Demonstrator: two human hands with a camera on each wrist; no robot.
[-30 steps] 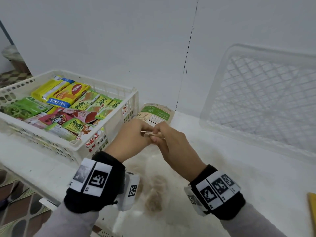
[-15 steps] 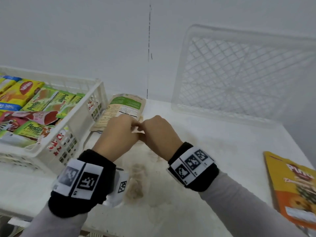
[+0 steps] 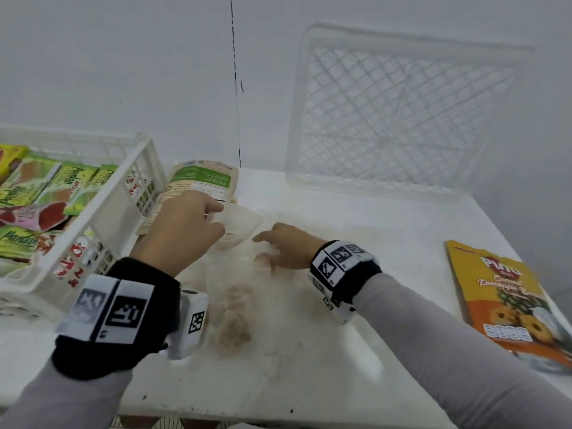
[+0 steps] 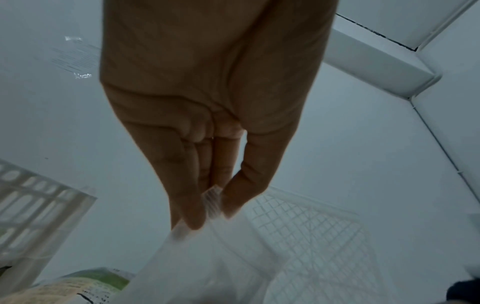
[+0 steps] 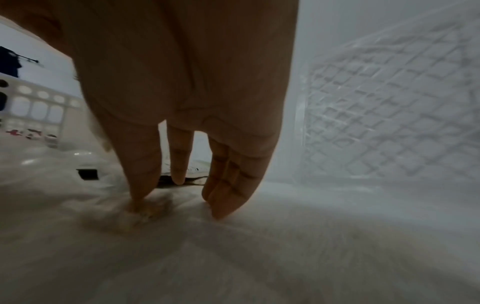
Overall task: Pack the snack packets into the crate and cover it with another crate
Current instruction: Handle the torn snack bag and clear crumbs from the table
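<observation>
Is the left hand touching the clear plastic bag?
Touching. The left wrist view shows the left hand pinching the clear plastic bag's top edge.

Packets in crate, seemingly left

Two white crates are showing: one standing on the desk at the left, one leaning upright against the wall. Three packets are lying outside them: a clear bag, a green-labelled pouch and an orange pineapple pouch. The packets inside the left crate are overlapping too much for counting. Two hands, left and right, are working.
</observation>
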